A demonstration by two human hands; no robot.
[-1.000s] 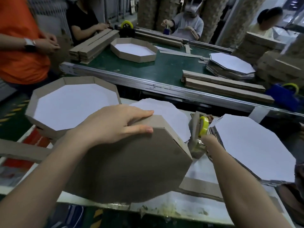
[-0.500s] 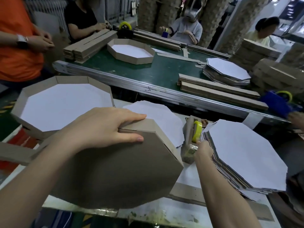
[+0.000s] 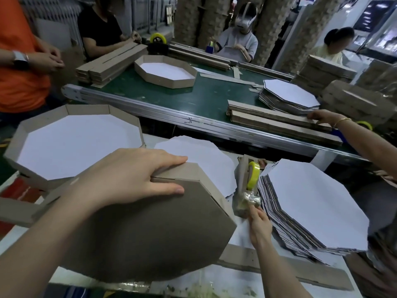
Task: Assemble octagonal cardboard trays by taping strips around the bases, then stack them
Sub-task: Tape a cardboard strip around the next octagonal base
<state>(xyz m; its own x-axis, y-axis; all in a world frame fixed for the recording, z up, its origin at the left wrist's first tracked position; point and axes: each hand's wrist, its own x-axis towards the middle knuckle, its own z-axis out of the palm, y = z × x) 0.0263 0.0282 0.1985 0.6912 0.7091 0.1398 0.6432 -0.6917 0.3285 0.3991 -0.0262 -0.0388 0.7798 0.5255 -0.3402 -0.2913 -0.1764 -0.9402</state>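
1. Left hand (image 3: 129, 179), centre frame: fingers over the rim and thumb on the underside clamped the tilted brown octagonal cardboard tray (image 3: 150, 237), lower centre.
2. Right hand (image 3: 260, 229), lower right: fingertips pinched the crinkled tape end (image 3: 250, 198) at the yellow-roll tape dispenser (image 3: 245, 181).

All I get of the tilted tray (image 3: 150, 233) is its brown underside; the inside faces away from me. It also covers the near part of a loose white octagon (image 3: 204, 160). The right hand (image 3: 258, 226) has its fingertips tucked behind the tape dispenser (image 3: 247, 186), so what they pinch, maybe tape, I can't tell. The cardboard strip (image 3: 17, 209) runs off the left edge.
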